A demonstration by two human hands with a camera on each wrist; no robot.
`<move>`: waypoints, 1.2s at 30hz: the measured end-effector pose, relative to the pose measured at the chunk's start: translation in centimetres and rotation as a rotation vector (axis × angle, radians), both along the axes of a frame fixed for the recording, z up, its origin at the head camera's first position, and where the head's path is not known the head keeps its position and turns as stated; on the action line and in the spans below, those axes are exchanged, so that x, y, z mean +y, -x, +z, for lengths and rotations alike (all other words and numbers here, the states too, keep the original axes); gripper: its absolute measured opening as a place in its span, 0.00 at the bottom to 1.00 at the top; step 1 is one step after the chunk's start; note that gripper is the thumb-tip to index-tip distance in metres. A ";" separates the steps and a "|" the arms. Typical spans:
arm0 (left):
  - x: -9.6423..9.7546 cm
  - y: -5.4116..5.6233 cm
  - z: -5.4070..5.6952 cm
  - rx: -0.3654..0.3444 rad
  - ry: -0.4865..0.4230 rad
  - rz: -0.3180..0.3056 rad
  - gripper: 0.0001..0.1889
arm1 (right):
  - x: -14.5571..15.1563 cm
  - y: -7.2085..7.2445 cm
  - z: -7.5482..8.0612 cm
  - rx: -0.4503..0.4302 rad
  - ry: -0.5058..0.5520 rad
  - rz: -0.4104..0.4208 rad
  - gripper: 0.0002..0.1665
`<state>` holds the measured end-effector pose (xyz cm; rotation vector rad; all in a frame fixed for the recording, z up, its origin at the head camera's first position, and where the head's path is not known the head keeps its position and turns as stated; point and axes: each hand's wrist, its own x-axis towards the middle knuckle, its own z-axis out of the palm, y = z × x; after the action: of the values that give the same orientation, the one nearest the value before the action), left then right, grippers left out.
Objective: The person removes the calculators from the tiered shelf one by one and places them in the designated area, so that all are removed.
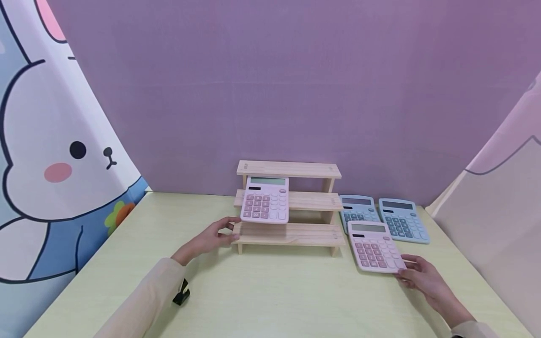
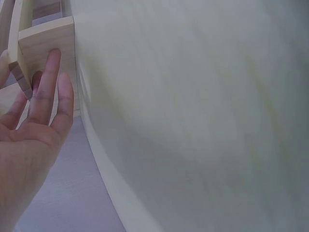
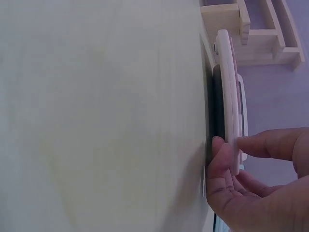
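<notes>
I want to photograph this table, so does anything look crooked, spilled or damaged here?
Nothing stands out: no spill or damage shows. One pink calculator rests on the wooden rack; two blue calculators lie face up beside it. The other pink calculator is tilted, but the right hand holds it.

From afar I count two pink calculators, two blue calculators, one rack with three shelves, two hands, one table.

Calculators look smooth plastic, the shelf matt wood.
</notes>
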<state>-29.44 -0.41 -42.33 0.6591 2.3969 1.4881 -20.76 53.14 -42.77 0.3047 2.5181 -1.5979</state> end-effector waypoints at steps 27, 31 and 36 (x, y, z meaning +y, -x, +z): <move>0.1 -0.1 0.2 -0.012 0.002 0.004 0.31 | 0.2 -0.4 0.3 0.026 -0.132 0.047 0.30; 0.0 -0.2 0.2 -0.013 -0.005 0.002 0.31 | 0.2 -0.5 0.4 0.019 -0.133 0.057 0.30; 0.0 -0.1 0.1 -0.003 0.003 0.005 0.31 | 0.4 -0.5 0.3 0.012 -0.128 0.052 0.29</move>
<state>-29.34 -0.43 -42.25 0.6501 2.4004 1.4856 -20.26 53.51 -42.47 0.2424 2.6196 -1.4279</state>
